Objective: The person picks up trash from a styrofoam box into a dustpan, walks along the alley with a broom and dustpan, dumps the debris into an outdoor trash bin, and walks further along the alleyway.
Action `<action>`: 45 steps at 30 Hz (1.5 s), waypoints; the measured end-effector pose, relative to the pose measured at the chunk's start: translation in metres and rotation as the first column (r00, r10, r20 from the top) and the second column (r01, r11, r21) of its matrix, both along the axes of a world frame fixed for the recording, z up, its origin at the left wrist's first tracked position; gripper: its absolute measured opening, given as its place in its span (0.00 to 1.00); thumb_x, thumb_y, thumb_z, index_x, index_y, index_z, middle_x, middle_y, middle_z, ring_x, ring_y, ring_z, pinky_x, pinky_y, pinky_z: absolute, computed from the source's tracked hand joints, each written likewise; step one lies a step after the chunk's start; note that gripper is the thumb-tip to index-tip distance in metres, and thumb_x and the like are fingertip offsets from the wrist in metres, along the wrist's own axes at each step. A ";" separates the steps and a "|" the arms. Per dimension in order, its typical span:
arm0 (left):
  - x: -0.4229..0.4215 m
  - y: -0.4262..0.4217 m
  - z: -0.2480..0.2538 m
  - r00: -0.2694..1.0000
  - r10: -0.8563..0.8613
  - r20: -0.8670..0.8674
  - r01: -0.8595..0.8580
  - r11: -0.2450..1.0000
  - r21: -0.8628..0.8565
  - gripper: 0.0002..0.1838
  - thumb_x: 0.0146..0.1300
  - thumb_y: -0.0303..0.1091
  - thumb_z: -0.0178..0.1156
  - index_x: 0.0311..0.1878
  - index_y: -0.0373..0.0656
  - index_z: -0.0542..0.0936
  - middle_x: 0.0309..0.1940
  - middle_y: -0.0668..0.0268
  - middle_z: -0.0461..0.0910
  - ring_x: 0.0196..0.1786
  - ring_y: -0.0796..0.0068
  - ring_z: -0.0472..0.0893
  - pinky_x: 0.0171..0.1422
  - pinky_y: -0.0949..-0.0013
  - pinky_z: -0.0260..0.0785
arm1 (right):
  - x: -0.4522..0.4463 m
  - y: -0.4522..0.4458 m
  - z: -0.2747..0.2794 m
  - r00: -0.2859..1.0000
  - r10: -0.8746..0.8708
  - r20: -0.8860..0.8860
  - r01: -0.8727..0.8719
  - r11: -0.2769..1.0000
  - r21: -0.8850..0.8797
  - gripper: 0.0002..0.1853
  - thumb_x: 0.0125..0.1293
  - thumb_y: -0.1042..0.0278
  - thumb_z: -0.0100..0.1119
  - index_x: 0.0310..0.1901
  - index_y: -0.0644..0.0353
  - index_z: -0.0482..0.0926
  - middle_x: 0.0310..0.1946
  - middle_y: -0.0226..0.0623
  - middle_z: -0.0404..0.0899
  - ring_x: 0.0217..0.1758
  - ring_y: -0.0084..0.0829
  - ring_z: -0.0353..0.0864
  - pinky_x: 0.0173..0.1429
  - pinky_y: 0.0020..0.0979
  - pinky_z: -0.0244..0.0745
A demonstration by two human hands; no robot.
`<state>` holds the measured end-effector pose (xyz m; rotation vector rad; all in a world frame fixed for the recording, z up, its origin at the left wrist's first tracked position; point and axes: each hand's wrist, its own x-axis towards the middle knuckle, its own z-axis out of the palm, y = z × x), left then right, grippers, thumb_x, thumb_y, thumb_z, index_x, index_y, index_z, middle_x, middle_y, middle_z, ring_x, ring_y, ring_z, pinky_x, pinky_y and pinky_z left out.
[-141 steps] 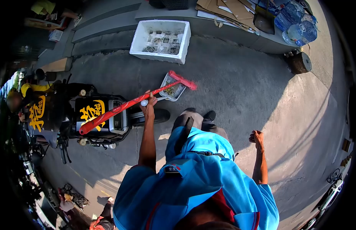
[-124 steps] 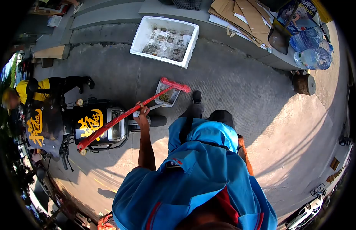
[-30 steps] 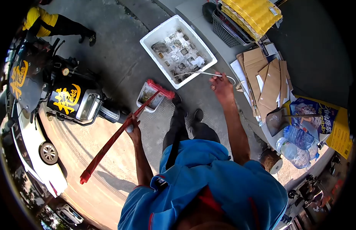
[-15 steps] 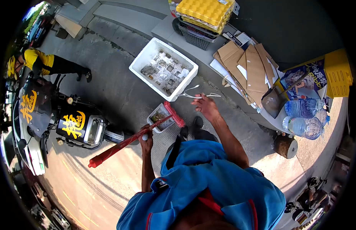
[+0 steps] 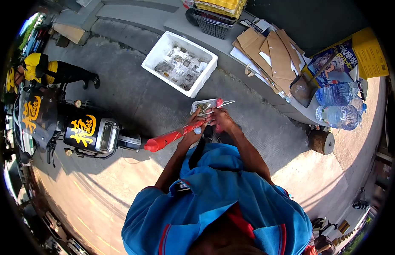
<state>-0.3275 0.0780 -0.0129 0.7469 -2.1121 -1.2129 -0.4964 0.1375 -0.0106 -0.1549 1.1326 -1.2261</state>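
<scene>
My left hand (image 5: pixel 192 135) is closed around the red handle of a broom (image 5: pixel 163 140), which slants down to the left. A pale round knob (image 5: pixel 198 130), perhaps the top of the dustpan handle, shows at the same hand. Close beside it, my right hand (image 5: pixel 223 119) has bent fingers on thin white strips (image 5: pixel 225 103); whether they are straps or tongs I cannot tell. Part of the broom's reddish head (image 5: pixel 219 102) shows behind the right hand. Below the hands, a white dustpan (image 5: pixel 194 106) holds brownish-green debris and is partly hidden.
A white foam box (image 5: pixel 152 50) with whitish litter stands ahead. Flattened cardboard (image 5: pixel 279 59), water bottles (image 5: pixel 340 117) and a plastic basket (image 5: pixel 212 25) line the ledge. A log (image 5: pixel 321 141) is at right. A scooter (image 5: pixel 84 134) and a person in yellow (image 5: pixel 52 70) are at left.
My right hand has come in with the white strips to meet my left hand. The broom handle has swung inward to the right. The foam box appears farther from my hands.
</scene>
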 end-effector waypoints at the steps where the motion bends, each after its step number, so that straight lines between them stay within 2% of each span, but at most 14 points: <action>1: -0.001 -0.001 -0.001 0.995 -0.096 0.037 0.098 0.994 -0.051 0.07 0.54 0.25 0.61 0.36 0.40 0.75 0.52 0.56 0.71 0.60 0.58 0.69 0.60 0.62 0.65 | -0.005 0.003 -0.004 0.998 -0.027 0.061 0.025 0.999 0.035 0.20 0.70 0.54 0.38 0.40 0.63 0.74 0.28 0.34 0.74 0.28 0.28 0.78 0.28 0.26 0.71; 12: -0.081 0.022 -0.012 0.877 -0.469 0.108 0.455 0.881 0.129 0.06 0.56 0.28 0.61 0.35 0.41 0.74 0.35 0.62 0.72 0.40 0.64 0.75 0.46 0.64 0.68 | -0.055 0.072 -0.026 0.944 -0.222 0.244 0.225 0.974 0.016 0.18 0.67 0.54 0.40 0.38 0.59 0.76 0.24 0.31 0.74 0.24 0.26 0.75 0.26 0.27 0.69; 15: -0.101 0.038 -0.020 0.880 -0.456 0.134 0.452 0.890 0.062 0.06 0.54 0.26 0.60 0.35 0.40 0.75 0.36 0.62 0.73 0.40 0.66 0.75 0.44 0.67 0.68 | -0.063 0.089 -0.019 0.951 -0.307 -0.029 0.308 0.940 0.144 0.21 0.65 0.49 0.46 0.32 0.61 0.77 0.24 0.35 0.78 0.21 0.25 0.76 0.22 0.27 0.72; 18: -0.110 0.053 -0.037 0.854 -0.511 0.102 0.513 0.858 -0.003 0.07 0.53 0.27 0.62 0.35 0.40 0.76 0.35 0.60 0.74 0.41 0.65 0.75 0.46 0.64 0.69 | -0.070 0.110 0.011 0.919 -0.105 -0.379 0.205 0.950 0.234 0.31 0.61 0.37 0.47 0.35 0.67 0.76 0.21 0.36 0.78 0.18 0.26 0.77 0.19 0.25 0.72; 23: -0.130 0.064 -0.032 0.834 -0.551 -0.026 0.504 0.742 0.443 0.05 0.56 0.30 0.59 0.33 0.39 0.76 0.30 0.62 0.77 0.32 0.68 0.78 0.36 0.68 0.71 | -0.056 0.122 0.116 0.946 -0.034 -0.322 0.090 0.983 0.161 0.36 0.61 0.34 0.44 0.38 0.69 0.75 0.19 0.38 0.78 0.16 0.27 0.77 0.16 0.24 0.72; 26: -0.140 0.070 -0.011 0.488 -0.379 -0.786 0.811 -0.134 0.569 0.11 0.60 0.37 0.55 0.30 0.38 0.74 0.25 0.65 0.74 0.29 0.75 0.76 0.33 0.69 0.70 | -0.050 0.114 0.110 0.967 -0.018 -0.253 0.056 0.988 0.145 0.35 0.61 0.35 0.43 0.43 0.69 0.73 0.21 0.41 0.80 0.17 0.28 0.79 0.16 0.24 0.72; 28: -0.138 0.067 -0.023 0.361 -0.164 -0.918 0.805 -0.441 0.396 0.14 0.62 0.40 0.54 0.29 0.37 0.73 0.24 0.66 0.74 0.29 0.77 0.76 0.32 0.70 0.70 | -0.048 0.115 0.108 0.972 -0.074 -0.223 0.107 0.984 0.140 0.35 0.61 0.36 0.44 0.46 0.69 0.71 0.22 0.41 0.80 0.18 0.28 0.80 0.15 0.23 0.72; 29: -0.127 0.062 -0.050 0.632 -0.398 -0.665 0.715 -0.031 0.699 0.13 0.61 0.39 0.55 0.31 0.37 0.74 0.26 0.66 0.74 0.30 0.74 0.76 0.34 0.69 0.70 | -0.045 0.118 0.116 0.967 -0.137 -0.213 0.168 0.976 0.135 0.34 0.61 0.37 0.45 0.47 0.68 0.71 0.23 0.42 0.80 0.19 0.29 0.81 0.16 0.23 0.73; 31: -0.123 0.059 -0.033 0.716 -0.575 -0.394 0.643 0.326 0.693 0.10 0.58 0.35 0.57 0.35 0.37 0.75 0.30 0.63 0.73 0.34 0.70 0.77 0.39 0.67 0.70 | -0.036 0.130 0.116 0.949 -0.266 -0.171 0.290 0.947 0.139 0.30 0.61 0.39 0.47 0.45 0.65 0.71 0.26 0.43 0.81 0.21 0.30 0.82 0.16 0.23 0.73; 32: -0.122 0.058 -0.024 0.749 -0.622 -0.228 0.594 0.479 0.646 0.10 0.57 0.34 0.59 0.38 0.37 0.76 0.33 0.62 0.73 0.35 0.67 0.77 0.42 0.67 0.70 | -0.032 0.142 0.115 0.940 -0.291 -0.179 0.317 0.938 0.139 0.30 0.61 0.39 0.47 0.45 0.65 0.71 0.26 0.43 0.81 0.21 0.30 0.82 0.16 0.23 0.73; 33: -0.114 0.050 -0.027 0.772 -0.635 -0.029 0.615 0.734 0.289 0.12 0.60 0.36 0.56 0.39 0.37 0.76 0.34 0.61 0.72 0.36 0.68 0.77 0.39 0.69 0.71 | -0.028 0.158 0.117 0.923 -0.363 -0.129 0.380 0.913 0.148 0.27 0.62 0.43 0.48 0.45 0.65 0.72 0.27 0.44 0.81 0.23 0.31 0.82 0.17 0.23 0.74; 34: -0.113 0.040 -0.032 0.812 -0.570 0.124 0.583 0.797 -0.155 0.13 0.62 0.39 0.54 0.41 0.38 0.76 0.36 0.61 0.71 0.38 0.69 0.77 0.37 0.71 0.72 | -0.025 0.175 0.119 0.890 -0.447 -0.090 0.456 0.876 0.155 0.25 0.62 0.46 0.49 0.45 0.64 0.72 0.28 0.45 0.81 0.25 0.31 0.83 0.18 0.23 0.75; 37: -0.105 0.012 -0.058 0.873 -0.473 0.121 0.466 0.881 0.083 0.12 0.55 0.34 0.63 0.39 0.37 0.77 0.33 0.61 0.71 0.37 0.66 0.77 0.41 0.66 0.70 | 0.000 0.242 0.072 0.786 -0.610 -0.097 0.597 0.791 -0.136 0.20 0.64 0.53 0.49 0.45 0.63 0.72 0.31 0.47 0.81 0.28 0.34 0.84 0.22 0.23 0.78; 45: -0.099 -0.023 -0.050 0.833 -0.266 0.484 0.347 0.934 -0.083 0.15 0.53 0.45 0.62 0.27 0.41 0.82 0.28 0.59 0.73 0.36 0.57 0.75 0.43 0.57 0.67 | 0.051 0.326 0.139 0.620 -0.775 -0.119 0.784 0.605 0.140 0.14 0.62 0.61 0.49 0.45 0.60 0.76 0.31 0.44 0.80 0.31 0.34 0.84 0.25 0.22 0.78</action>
